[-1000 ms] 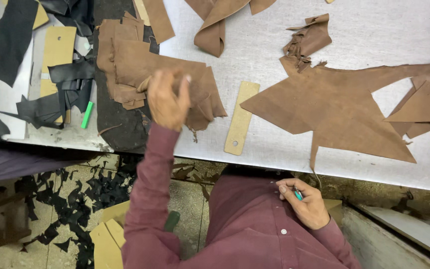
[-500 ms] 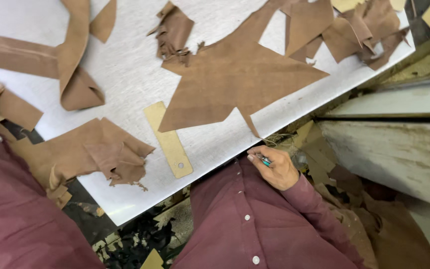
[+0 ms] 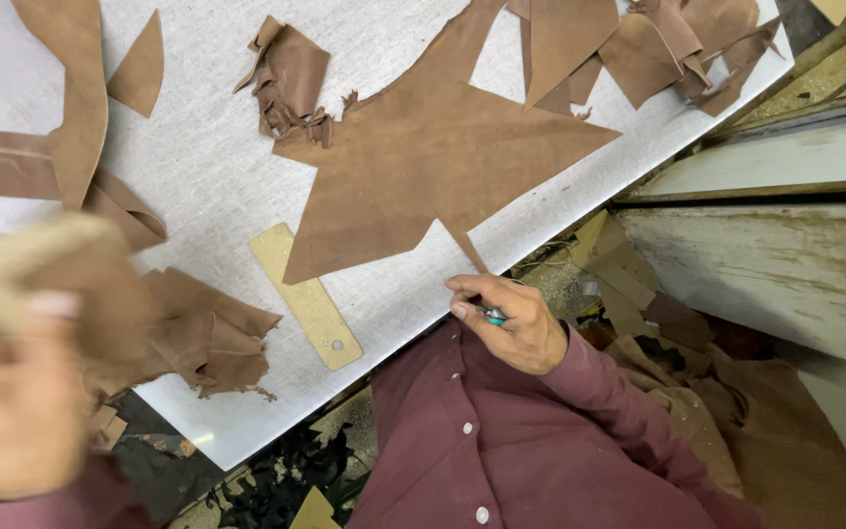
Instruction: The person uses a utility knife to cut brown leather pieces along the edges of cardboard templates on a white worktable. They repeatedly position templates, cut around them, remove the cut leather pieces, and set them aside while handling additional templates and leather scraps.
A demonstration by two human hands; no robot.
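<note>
My left hand (image 3: 12, 392) is close to the camera at the lower left and heavily blurred. It grips a brown leather piece (image 3: 85, 294) with a pale upper edge, raised above a pile of brown leather pieces (image 3: 212, 338) on the white table (image 3: 198, 167). My right hand (image 3: 511, 328) rests at the table's near edge, closed around a teal pen (image 3: 494, 316). Just beyond its fingertips lies a large star-shaped brown leather sheet (image 3: 423, 167). A tan cardboard template strip (image 3: 305, 297) lies between the pile and the sheet.
Crumpled leather scraps (image 3: 291, 83) lie at the middle back, and long leather strips (image 3: 75, 108) at the left. More cut pieces (image 3: 658, 49) crowd the far right corner. A worn wooden bench (image 3: 785, 255) stands to the right. Offcuts litter the floor (image 3: 286, 470).
My left hand has come up off the leather pile towards the camera with a piece in it. The view has swung right. My right hand stays at the table edge with the pen.
</note>
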